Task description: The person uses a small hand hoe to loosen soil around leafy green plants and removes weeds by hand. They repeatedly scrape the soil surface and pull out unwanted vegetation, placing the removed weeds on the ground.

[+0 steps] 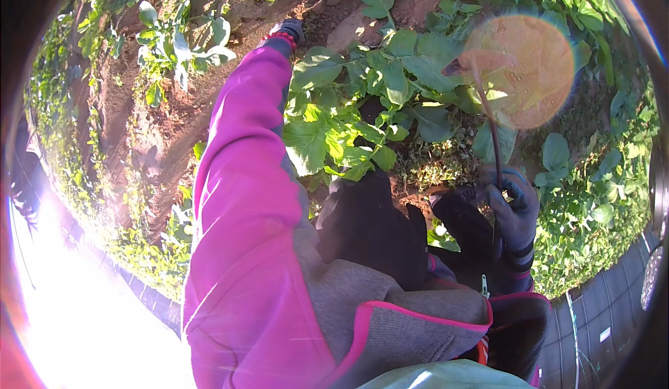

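My left hand (pixel 291 29), in a dark glove with a red beaded band at the wrist, reaches far forward to the soil. It is close to a small dry weed (pixel 302 11); its fingers are hidden from me. My right hand (pixel 515 208), in a grey-blue glove, is closed around a hand tool with a thin dark shaft (pixel 491 122). The shaft points forward over the leaves, and a round lens flare blurs its far end. Between my hands grow broad-leaved green plants (pixel 387 70), with lighter leaves (pixel 334 140) near my knees.
Bare reddish soil (pixel 141 164) runs along the left, with another leafy plant (pixel 183 44) there. Dense low greenery (pixel 611 195) lies to the right. Dark gridded sheeting (pixel 601 305) borders the bottom right. Strong sun glare washes out the lower left.
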Demonstrator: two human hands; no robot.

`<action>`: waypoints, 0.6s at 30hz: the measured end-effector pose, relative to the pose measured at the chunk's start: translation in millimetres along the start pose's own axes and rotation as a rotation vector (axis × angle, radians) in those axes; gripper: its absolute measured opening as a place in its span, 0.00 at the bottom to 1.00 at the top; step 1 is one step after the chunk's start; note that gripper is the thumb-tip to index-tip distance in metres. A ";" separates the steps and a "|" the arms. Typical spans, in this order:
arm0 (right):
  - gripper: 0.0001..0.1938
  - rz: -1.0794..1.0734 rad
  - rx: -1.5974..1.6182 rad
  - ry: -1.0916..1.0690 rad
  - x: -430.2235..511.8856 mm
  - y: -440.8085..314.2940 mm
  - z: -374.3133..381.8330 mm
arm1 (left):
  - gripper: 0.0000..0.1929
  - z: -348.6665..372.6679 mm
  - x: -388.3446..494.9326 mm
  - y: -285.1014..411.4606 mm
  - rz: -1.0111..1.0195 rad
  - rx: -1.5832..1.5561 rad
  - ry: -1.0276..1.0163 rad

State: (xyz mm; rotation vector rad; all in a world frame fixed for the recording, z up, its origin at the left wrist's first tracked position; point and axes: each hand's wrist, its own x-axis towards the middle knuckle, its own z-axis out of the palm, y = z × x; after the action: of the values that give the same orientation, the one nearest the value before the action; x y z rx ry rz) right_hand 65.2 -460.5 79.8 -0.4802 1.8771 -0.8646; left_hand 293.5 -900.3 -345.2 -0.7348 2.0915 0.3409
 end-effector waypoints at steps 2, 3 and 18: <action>0.09 -0.023 -0.028 0.000 1.0 -0.3 0.7 | 0.30 11.4 -0.6 11.6 -0.031 0.014 -0.139; 0.09 -0.033 -0.042 -0.001 0.8 -0.6 1.1 | 0.30 13.6 -1.9 15.4 -0.027 0.040 -0.147; 0.08 -0.012 -0.004 0.024 -5.4 -0.2 3.4 | 0.36 -45.8 -18.8 -37.7 0.022 -0.166 -0.085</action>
State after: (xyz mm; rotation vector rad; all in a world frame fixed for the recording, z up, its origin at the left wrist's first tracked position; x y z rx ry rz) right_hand 70.7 -458.3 82.4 -0.4859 1.9002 -0.8784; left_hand 295.3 -945.2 -302.2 -0.7807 2.0091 0.5542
